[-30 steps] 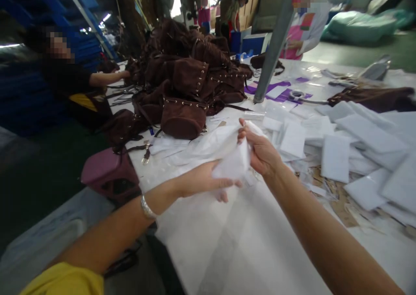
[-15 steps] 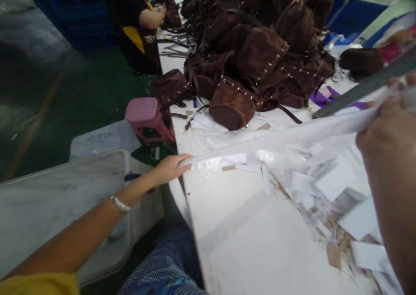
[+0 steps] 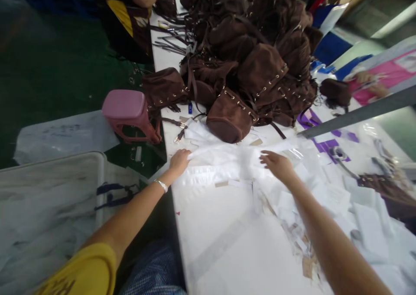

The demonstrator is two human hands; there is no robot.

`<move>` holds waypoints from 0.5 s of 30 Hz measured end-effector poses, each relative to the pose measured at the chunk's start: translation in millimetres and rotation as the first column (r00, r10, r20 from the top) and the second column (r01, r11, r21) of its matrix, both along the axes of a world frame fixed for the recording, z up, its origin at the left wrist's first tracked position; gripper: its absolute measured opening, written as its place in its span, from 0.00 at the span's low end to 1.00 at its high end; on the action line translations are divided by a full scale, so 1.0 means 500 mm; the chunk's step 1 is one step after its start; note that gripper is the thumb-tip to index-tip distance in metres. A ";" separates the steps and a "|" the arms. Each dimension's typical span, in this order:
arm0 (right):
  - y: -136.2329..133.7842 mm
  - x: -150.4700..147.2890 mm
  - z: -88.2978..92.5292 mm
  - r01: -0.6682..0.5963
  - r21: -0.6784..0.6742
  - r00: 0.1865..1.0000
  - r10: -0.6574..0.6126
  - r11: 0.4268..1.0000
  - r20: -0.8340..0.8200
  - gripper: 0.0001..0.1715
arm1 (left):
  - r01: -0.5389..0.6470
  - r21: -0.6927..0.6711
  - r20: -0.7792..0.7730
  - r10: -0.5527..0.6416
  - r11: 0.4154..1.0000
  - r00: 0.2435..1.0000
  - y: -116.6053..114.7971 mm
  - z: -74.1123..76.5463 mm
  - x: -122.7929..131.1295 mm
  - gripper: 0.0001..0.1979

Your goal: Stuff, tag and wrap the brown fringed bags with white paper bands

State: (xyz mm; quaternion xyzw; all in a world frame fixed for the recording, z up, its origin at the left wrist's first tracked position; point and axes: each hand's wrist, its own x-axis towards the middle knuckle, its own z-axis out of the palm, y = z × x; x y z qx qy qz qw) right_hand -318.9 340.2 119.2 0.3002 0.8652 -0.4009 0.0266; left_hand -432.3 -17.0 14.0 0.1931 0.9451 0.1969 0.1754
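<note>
Across the white table [image 3: 208,243], a thin sheet [image 3: 224,157] is spread near the brown bags [image 3: 231,118]. Its left end seems to be pinched by the left hand [image 3: 180,162]. The right hand [image 3: 277,167] is held with bent fingers by its other side; whether it is gripped cannot be told. The spreading looks mostly done, but creases are left. White pads [image 3: 370,230] are left loose, off to the right.

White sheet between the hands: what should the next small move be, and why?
Probably settle the right hand onto the white sheet to steady it: the left hand appears to pinch the sheet near the edge of the table, while the right hand looks partly open, and whether it touches the sheet is hard to tell.
</note>
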 end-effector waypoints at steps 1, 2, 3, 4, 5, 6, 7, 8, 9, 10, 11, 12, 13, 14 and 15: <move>-0.041 0.012 -0.018 -0.001 -0.279 0.998 0.018 0.960 0.057 0.15 | 0.007 -0.007 0.008 -0.007 1.000 1.000 0.001 0.005 -0.009 0.14; -0.085 0.022 -0.035 -0.012 -0.400 0.994 0.053 0.916 0.093 0.18 | 0.015 -0.014 0.020 -0.015 1.000 1.000 0.004 0.013 -0.017 0.13; -0.129 0.031 -0.052 -0.010 -0.470 0.991 0.073 0.883 0.116 0.22 | 0.027 -0.019 0.036 -0.026 0.999 0.999 0.009 0.025 -0.024 0.14; -0.171 0.037 -0.067 0.003 -0.559 0.985 0.093 0.829 0.143 0.27 | 0.042 -0.021 0.055 -0.041 0.999 0.998 0.018 0.039 -0.027 0.14; -0.208 0.038 -0.081 0.066 -0.727 0.977 0.103 0.683 0.186 0.32 | 0.064 -0.019 0.078 -0.063 0.998 0.995 0.029 0.055 -0.026 0.14; -0.240 0.035 -0.093 0.113 -0.849 0.978 0.096 0.516 0.188 0.35 | 0.094 -0.010 0.104 -0.093 0.996 0.990 0.044 0.070 -0.018 0.14; -0.264 0.028 -0.101 0.129 -0.924 0.983 0.076 0.360 0.166 0.38 | 0.131 0.008 0.133 -0.131 0.991 0.982 0.059 0.085 -0.004 0.12; -0.280 0.018 -0.106 0.123 -0.971 0.990 0.040 0.203 0.134 0.41 | 0.173 0.035 0.164 -0.176 0.984 0.971 0.075 0.098 0.016 0.10; -0.287 0.005 -0.108 0.099 -0.992 0.995 -0.023 0.072 0.098 0.44 | 0.215 0.070 0.197 -0.224 0.974 0.954 0.090 0.110 0.041 0.08; -0.287 -0.010 -0.107 0.068 -0.997 0.993 -0.095 -0.032 0.071 0.44 | 0.251 0.110 0.232 -0.271 0.962 0.934 0.102 0.120 0.068 0.07; -0.279 -0.025 -0.103 0.043 -0.994 0.982 -0.178 -0.103 0.061 0.42 | 0.278 0.151 0.267 -0.310 0.949 0.912 0.112 0.127 0.096 0.06; -0.265 -0.041 -0.097 0.027 -0.989 0.963 -0.263 -0.142 0.064 0.36 | 0.293 0.190 0.299 -0.339 0.937 0.892 0.118 0.133 0.122 0.07; -0.245 -0.056 -0.088 0.020 -0.987 0.938 -0.339 -0.157 0.073 0.27 | 0.303 0.219 0.327 -0.362 0.928 0.873 0.122 0.137 0.143 0.08; -0.220 -0.071 -0.078 0.018 -0.988 0.912 -0.403 -0.154 0.080 0.18 | 0.299 0.244 0.360 -0.372 0.923 0.856 0.124 0.141 0.157 0.10; -0.190 -0.085 -0.065 0.016 -0.990 0.887 -0.456 -0.141 0.079 0.11 | 0.274 0.272 0.403 -0.368 0.923 0.838 0.124 0.145 0.164 0.12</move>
